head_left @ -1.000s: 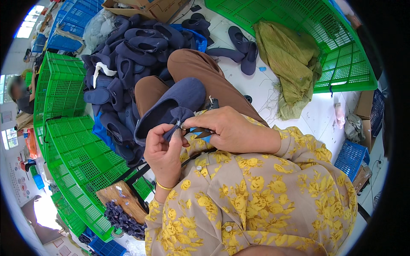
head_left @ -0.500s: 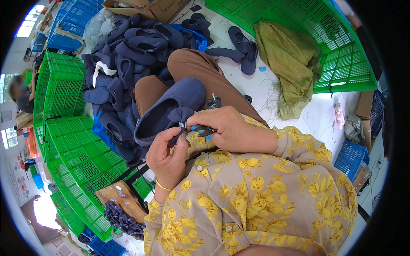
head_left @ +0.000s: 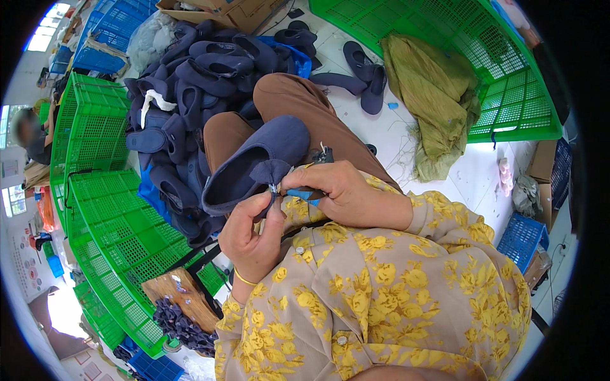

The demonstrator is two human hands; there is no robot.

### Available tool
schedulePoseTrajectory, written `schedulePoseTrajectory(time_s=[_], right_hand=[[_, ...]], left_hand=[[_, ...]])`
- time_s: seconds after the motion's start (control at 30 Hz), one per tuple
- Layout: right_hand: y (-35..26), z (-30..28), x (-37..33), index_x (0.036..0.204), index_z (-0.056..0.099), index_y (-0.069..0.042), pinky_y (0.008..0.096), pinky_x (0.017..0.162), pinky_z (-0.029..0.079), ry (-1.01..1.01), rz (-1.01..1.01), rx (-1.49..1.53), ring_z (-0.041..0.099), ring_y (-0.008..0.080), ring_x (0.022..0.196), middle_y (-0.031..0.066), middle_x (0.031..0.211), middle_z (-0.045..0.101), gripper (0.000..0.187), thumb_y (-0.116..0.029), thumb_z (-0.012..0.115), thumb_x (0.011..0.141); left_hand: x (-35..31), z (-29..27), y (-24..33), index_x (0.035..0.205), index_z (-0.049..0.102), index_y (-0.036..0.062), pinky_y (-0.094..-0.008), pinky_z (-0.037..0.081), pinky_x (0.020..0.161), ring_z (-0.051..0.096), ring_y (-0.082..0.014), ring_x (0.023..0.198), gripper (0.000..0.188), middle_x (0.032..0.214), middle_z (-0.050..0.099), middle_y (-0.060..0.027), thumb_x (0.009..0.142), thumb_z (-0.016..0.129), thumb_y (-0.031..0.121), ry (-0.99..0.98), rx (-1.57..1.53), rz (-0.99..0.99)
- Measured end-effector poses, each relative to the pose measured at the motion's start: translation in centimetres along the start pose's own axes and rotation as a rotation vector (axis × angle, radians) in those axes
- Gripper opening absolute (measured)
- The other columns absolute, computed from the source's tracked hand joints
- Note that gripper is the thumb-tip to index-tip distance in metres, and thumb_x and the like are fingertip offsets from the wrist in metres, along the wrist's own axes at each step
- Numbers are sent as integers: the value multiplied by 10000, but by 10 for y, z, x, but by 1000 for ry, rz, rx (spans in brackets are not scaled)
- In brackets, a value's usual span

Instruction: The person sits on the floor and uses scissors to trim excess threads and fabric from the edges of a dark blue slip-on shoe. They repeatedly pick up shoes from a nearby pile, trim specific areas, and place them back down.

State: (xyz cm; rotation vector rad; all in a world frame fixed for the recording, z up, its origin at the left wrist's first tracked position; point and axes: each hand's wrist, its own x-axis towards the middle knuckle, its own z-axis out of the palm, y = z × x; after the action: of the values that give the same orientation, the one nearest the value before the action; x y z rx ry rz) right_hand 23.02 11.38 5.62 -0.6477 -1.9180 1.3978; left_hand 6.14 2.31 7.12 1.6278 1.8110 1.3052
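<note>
A navy slipper (head_left: 283, 141) rests tilted on my lap, its opening facing me. Over its near edge shows a navy fabric bow (head_left: 270, 170) with a pale gathered middle. My left hand (head_left: 251, 232) pinches the bow's lower part between thumb and fingertips. Close against it, my right hand (head_left: 346, 190) is closed around a small dark-and-blue hand tool (head_left: 304, 193), mostly hidden by the fingers; its exact kind is unclear. Right fingertips are at the bow's middle. Just beyond the right hand is a small dark object (head_left: 323, 154) that I cannot make out.
Many navy slippers (head_left: 210, 70) are heaped ahead on the left, several more (head_left: 365, 76) on the floor ahead. Green crates (head_left: 121, 222) line the left; another green crate (head_left: 508, 95) stands right behind an olive sack (head_left: 429, 101). A wooden block (head_left: 181, 295) adjoins piled bows (head_left: 184, 327). A person (head_left: 35, 136) is far left.
The whole view has shifted slightly. Both hands stay at the bow, and the tool in my right hand has turned a little, showing more blue beside the fingers.
</note>
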Motion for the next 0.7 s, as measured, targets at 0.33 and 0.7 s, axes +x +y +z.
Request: schedulePoseTrajectory(time_s=[0.33,0.7], right_hand=[[4,2,-2,1059,607,-71,338,718,523,7,-29,26,659,299,850,117,933,661,479,152,551,639],[5,2,-6,1045,599,-66,347,708,522,33,-118,-56,648,321,846,123,916,656,472,137,581,620]], left_hand=[[2,2,9,855,654,-13,-280,527,686,683,-240,740,165,834,690,-142,700,673,-66,11,-25,-4],[4,0,10,875,638,-24,-304,529,685,673,-278,739,193,837,677,-158,696,677,-84,-62,17,164]])
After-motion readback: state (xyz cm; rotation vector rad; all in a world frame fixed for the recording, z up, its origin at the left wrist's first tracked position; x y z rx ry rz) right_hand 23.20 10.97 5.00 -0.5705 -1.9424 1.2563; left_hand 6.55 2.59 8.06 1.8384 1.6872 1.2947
